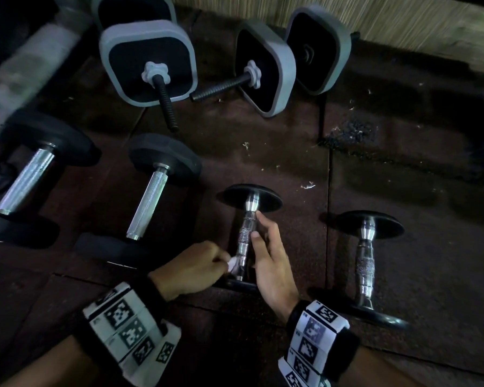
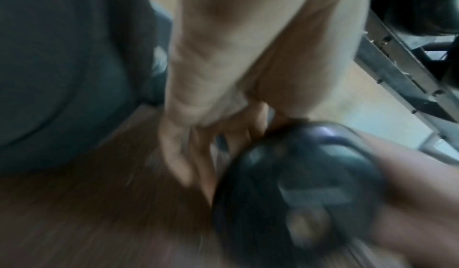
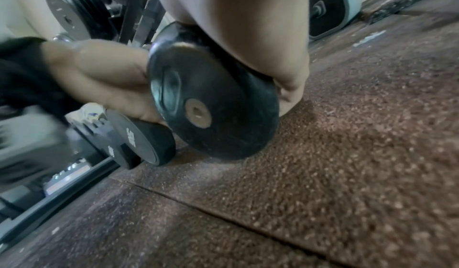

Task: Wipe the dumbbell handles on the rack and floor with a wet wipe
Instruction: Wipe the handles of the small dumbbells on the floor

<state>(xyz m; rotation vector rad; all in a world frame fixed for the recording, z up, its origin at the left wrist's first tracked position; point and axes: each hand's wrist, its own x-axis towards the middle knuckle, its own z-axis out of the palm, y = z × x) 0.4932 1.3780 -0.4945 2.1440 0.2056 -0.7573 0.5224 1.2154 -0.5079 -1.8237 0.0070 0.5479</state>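
White wet wipe (image 1: pixel 232 264) pinched in left hand (image 1: pixel 190 270) against dumbbell handle (image 1: pixel 245 241); right hand (image 1: pixel 271 258) fingers straight on handle.

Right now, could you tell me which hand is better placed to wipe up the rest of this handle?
The left hand: it already pinches the wet wipe against the handle's near end. The right hand only steadies it with straight fingers.

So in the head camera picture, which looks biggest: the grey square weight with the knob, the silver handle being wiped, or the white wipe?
1. Grey square weight, clearly the biggest.
2. Silver handle, between the left hand and right hand.
3. White wipe, only a small bit showing; the rest is hidden.
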